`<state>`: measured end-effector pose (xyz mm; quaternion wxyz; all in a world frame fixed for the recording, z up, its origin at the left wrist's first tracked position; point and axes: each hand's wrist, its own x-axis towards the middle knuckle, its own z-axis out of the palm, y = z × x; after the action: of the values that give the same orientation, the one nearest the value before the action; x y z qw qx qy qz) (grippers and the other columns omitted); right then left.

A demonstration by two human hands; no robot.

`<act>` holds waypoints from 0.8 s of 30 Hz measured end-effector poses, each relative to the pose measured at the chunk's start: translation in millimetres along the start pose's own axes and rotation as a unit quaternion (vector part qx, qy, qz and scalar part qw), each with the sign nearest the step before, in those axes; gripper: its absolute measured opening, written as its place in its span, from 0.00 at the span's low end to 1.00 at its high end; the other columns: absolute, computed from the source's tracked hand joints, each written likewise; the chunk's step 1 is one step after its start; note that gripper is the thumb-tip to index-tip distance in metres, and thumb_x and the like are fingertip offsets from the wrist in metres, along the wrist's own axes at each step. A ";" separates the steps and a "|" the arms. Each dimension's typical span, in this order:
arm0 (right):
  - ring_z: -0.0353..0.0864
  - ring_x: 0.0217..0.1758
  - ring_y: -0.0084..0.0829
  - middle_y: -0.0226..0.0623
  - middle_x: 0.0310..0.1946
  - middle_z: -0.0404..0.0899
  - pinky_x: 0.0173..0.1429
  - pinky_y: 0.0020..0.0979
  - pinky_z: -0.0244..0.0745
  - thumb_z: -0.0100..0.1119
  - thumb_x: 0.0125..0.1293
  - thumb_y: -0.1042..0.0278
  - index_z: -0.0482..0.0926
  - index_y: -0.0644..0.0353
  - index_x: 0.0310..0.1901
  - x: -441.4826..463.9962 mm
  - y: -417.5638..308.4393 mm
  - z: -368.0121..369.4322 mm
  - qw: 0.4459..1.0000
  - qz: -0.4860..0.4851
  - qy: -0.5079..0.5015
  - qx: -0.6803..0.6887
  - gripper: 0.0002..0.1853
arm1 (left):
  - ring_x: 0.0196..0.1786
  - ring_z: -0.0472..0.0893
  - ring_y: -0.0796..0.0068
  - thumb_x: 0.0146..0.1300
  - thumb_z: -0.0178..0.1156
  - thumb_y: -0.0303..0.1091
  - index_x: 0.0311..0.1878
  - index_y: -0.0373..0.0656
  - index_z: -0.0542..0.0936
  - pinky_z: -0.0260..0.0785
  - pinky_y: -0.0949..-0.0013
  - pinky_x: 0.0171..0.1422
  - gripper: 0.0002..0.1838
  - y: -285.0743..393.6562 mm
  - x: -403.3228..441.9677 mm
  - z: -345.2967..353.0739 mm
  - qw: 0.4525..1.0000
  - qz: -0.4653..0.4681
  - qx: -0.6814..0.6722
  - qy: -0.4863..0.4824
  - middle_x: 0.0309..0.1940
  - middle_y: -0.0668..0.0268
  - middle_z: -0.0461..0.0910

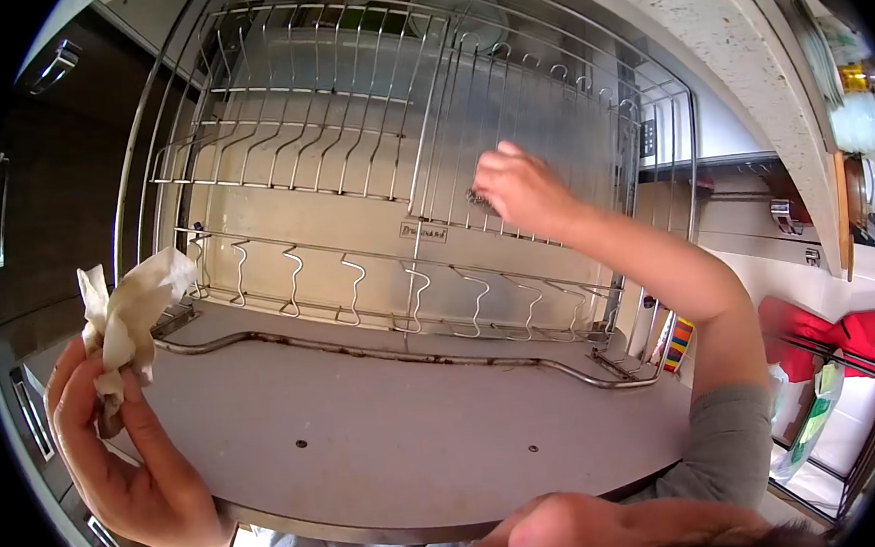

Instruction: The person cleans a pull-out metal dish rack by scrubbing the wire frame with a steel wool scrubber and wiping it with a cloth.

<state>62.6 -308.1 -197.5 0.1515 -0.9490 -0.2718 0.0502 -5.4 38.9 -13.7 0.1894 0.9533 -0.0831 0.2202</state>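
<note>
My left hand [133, 448] is closed around a crumpled, stained white tissue [135, 317] at the left, in front of the wire dish rack. My right hand [521, 190] reaches over the right half of the metal rack [347, 194], its fingers curled together around a small dark, scrubber-like piece [477, 197] mostly hidden by the fingertips. Below that hand, a small name plate [423, 232] is fixed to the rack. Brownish stains mark the rack's bent front tube [402, 356].
The rack stands on a grey board [397, 426] with two screw-like dots. Dark cabinets [62, 186] with metal handles line the left. At the right are stacked dishes [857, 122], a red cloth [842, 339] and a wire shelf with a green-and-white packet [817, 416].
</note>
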 end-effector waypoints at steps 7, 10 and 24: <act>0.70 0.34 0.35 0.32 0.29 0.73 0.39 0.33 0.70 0.57 0.52 0.72 0.77 0.59 0.27 0.5 -14.6 -11.5 0.994 -0.013 0.061 0.091 0.02 | 0.45 0.75 0.68 0.58 0.49 0.21 0.45 0.33 0.71 0.66 0.74 0.46 0.11 4.3 -0.9 2.0 0.999 -0.052 0.009 -0.001 0.48 0.54 0.72; 0.70 0.34 0.36 0.32 0.29 0.73 0.38 0.33 0.69 0.58 0.52 0.71 0.76 0.57 0.26 18.3 -16.2 -28.4 0.984 0.002 0.159 0.083 0.02 | 0.47 0.74 0.70 0.60 0.49 0.21 0.45 0.35 0.72 0.67 0.74 0.46 0.10 1.6 -2.1 1.7 0.998 -0.053 -0.016 0.016 0.49 0.57 0.72; 0.71 0.38 0.39 0.36 0.28 0.72 0.40 0.36 0.69 0.57 0.51 0.72 0.75 0.60 0.27 -32.7 6.0 -27.2 0.975 0.139 -0.167 0.038 0.03 | 0.48 0.75 0.71 0.61 0.48 0.20 0.46 0.37 0.73 0.69 0.72 0.50 0.11 0.6 -1.8 0.8 0.997 -0.051 -0.056 0.008 0.50 0.60 0.72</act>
<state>42.7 -337.4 -173.2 0.1314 -0.9495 -0.1560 0.2384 -6.8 38.1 -15.0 0.2539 0.9424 -0.0452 0.2129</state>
